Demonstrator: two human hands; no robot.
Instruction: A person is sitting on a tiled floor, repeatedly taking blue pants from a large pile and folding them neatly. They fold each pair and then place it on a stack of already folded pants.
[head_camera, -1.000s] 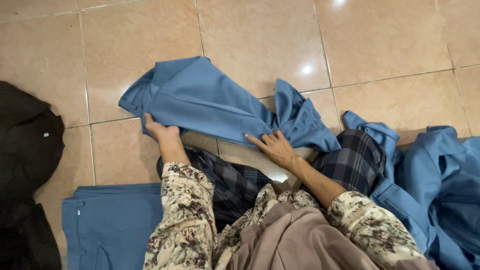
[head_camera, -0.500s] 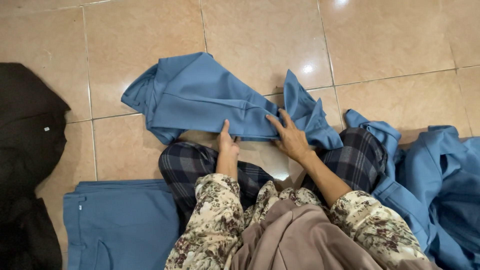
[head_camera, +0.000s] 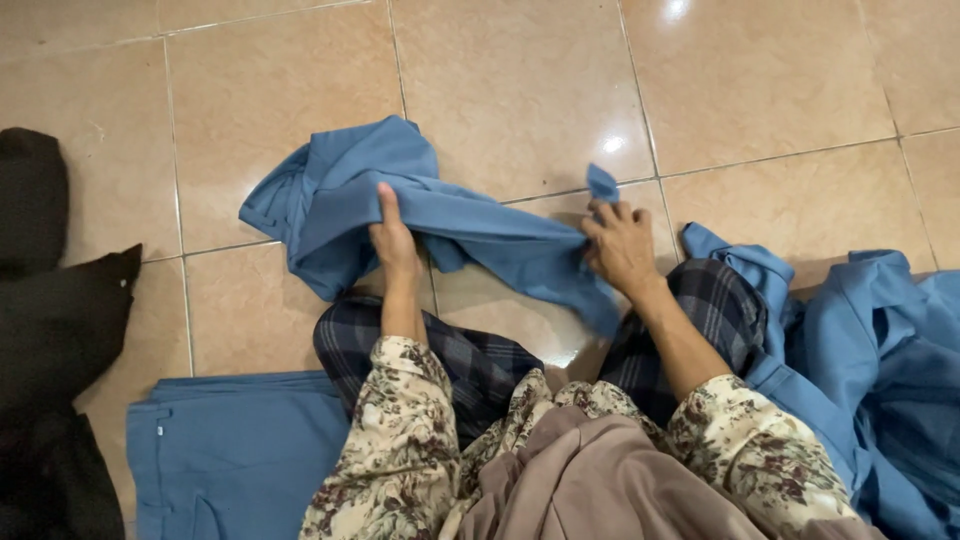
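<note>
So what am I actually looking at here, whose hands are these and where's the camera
The camera sits on a person's head and looks down at their own lap and hands. They sit on a tan tiled floor. The left hand and right hand both have a grip on a crumpled blue garment spread in front of them. A folded blue garment lies at the left, a loose blue pile at the right, and dark cloth at the far left.

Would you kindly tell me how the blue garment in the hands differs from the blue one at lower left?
The held blue garment is crumpled and gripped by the left hand and right hand; the folded blue garment lies flat, neat and untouched. Both look the same blue cloth.
</note>
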